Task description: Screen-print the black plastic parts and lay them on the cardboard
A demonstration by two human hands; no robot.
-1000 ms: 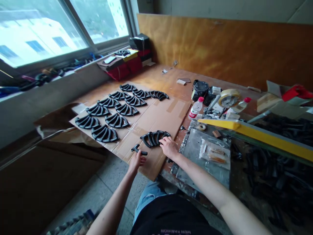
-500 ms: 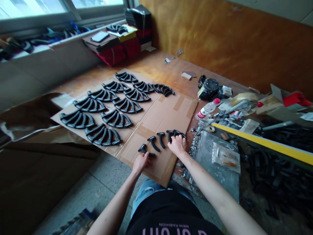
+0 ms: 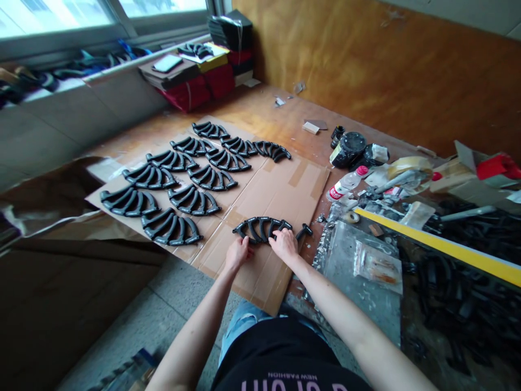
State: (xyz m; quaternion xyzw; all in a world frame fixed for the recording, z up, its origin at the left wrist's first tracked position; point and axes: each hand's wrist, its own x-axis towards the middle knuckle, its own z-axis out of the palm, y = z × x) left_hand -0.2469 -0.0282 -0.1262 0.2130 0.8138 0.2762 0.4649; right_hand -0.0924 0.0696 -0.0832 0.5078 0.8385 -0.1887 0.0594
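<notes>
My left hand [image 3: 238, 253] is closed on the lower end of the leftmost of several glossy black curved T-shaped pieces [image 3: 261, 224]. These lie side by side on a cardboard sheet [image 3: 280, 187], their heads meeting in an arched row. My right hand [image 3: 285, 245] grips pieces near the right of that row, and its fingers hide their lower parts. Just right of that hand, one more black curved T-shaped piece [image 3: 304, 232] lies apart at the cardboard's edge. Farther left on the sheet rest several finished-looking fans of the same pieces [image 3: 173, 227].
On the right stand a plastic bottle with a red cap [image 3: 345, 183], a black jar [image 3: 348, 149] and a tape roll [image 3: 411, 168]. A yellow-edged bin [image 3: 443, 247] holds many black pieces. Stacked bundles [image 3: 187, 89] sit by the window. The cardboard overhangs the table's front edge.
The separate pieces on the left have come together with others into one arched row. My right hand has moved left and my left hand slightly up. One piece stays apart on the right.
</notes>
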